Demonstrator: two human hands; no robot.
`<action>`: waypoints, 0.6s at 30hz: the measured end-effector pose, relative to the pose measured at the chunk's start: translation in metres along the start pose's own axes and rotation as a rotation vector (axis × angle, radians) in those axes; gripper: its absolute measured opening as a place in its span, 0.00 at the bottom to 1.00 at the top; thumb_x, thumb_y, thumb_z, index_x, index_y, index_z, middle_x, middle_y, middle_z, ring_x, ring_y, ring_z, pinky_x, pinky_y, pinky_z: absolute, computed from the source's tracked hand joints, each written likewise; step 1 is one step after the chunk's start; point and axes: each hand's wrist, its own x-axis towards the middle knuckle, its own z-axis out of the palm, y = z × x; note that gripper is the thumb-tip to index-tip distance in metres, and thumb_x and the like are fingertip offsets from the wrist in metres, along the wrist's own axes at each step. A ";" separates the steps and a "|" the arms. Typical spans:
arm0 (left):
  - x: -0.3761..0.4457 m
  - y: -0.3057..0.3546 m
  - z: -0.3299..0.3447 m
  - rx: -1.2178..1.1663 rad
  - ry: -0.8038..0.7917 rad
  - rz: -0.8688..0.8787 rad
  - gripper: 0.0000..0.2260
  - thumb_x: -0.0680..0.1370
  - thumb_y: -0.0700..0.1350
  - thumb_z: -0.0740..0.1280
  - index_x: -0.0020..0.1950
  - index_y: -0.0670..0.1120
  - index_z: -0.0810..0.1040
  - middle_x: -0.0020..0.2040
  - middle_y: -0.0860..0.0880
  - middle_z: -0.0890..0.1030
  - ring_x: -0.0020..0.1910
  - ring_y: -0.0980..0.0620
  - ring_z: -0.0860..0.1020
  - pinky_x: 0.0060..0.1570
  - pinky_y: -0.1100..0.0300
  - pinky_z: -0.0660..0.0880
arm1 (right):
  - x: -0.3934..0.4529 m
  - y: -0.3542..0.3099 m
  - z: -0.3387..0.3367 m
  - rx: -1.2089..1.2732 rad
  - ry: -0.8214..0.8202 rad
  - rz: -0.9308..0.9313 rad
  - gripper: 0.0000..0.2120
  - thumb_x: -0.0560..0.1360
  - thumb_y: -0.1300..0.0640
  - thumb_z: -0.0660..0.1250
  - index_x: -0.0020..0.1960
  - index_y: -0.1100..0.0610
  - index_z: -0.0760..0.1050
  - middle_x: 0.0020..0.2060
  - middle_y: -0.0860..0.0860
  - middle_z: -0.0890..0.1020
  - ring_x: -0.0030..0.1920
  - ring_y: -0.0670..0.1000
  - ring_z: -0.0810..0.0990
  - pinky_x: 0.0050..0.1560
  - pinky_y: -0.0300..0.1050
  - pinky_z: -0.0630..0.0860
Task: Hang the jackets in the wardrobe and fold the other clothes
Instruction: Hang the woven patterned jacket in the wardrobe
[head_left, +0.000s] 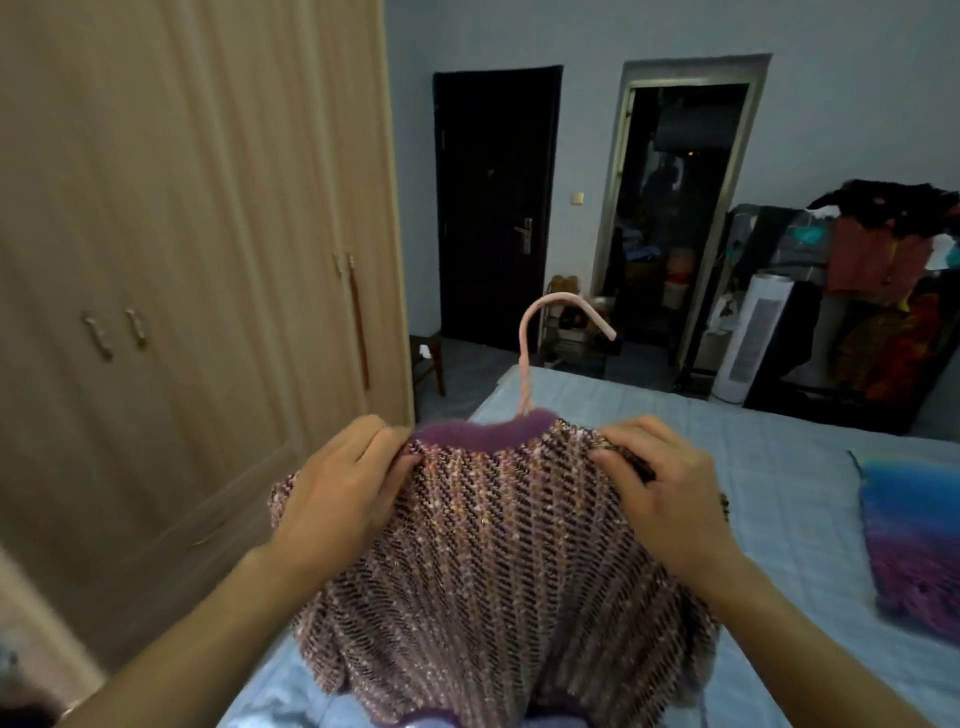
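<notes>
A purple and pink tweed jacket (509, 561) with a plain purple collar hangs on a pink hanger (540, 332), whose hook sticks up above the collar. I hold it up over the bed. My left hand (343, 488) pinches the left shoulder of the jacket. My right hand (660, 493) grips the right shoulder. The hanger's arms are hidden inside the jacket. The wooden wardrobe (182, 260) stands to my left with its doors closed.
The bed with a light blue sheet (779, 509) lies under and beyond the jacket. A folded blue and purple garment (914, 540) rests on its right side. A heap of clothes (893, 249) sits on furniture at the far right. A dark door and an open doorway stand ahead.
</notes>
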 end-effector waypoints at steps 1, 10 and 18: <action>-0.007 0.002 -0.008 0.031 0.029 -0.026 0.14 0.82 0.50 0.58 0.53 0.42 0.77 0.43 0.48 0.75 0.40 0.49 0.72 0.39 0.55 0.71 | 0.000 -0.004 0.003 0.019 -0.007 -0.012 0.08 0.76 0.56 0.68 0.50 0.60 0.82 0.41 0.48 0.80 0.42 0.44 0.78 0.45 0.35 0.74; -0.074 -0.017 -0.113 0.276 0.137 -0.221 0.12 0.82 0.48 0.60 0.52 0.41 0.77 0.43 0.45 0.76 0.40 0.42 0.76 0.38 0.46 0.75 | 0.012 -0.063 0.042 0.168 -0.095 -0.150 0.10 0.77 0.55 0.68 0.50 0.60 0.82 0.42 0.48 0.79 0.42 0.44 0.77 0.47 0.36 0.74; -0.149 -0.060 -0.238 0.402 0.137 -0.247 0.15 0.82 0.49 0.59 0.50 0.40 0.79 0.44 0.47 0.76 0.42 0.49 0.73 0.40 0.53 0.72 | 0.016 -0.188 0.135 0.354 -0.118 -0.232 0.07 0.77 0.58 0.70 0.50 0.62 0.82 0.42 0.49 0.79 0.43 0.43 0.78 0.46 0.36 0.75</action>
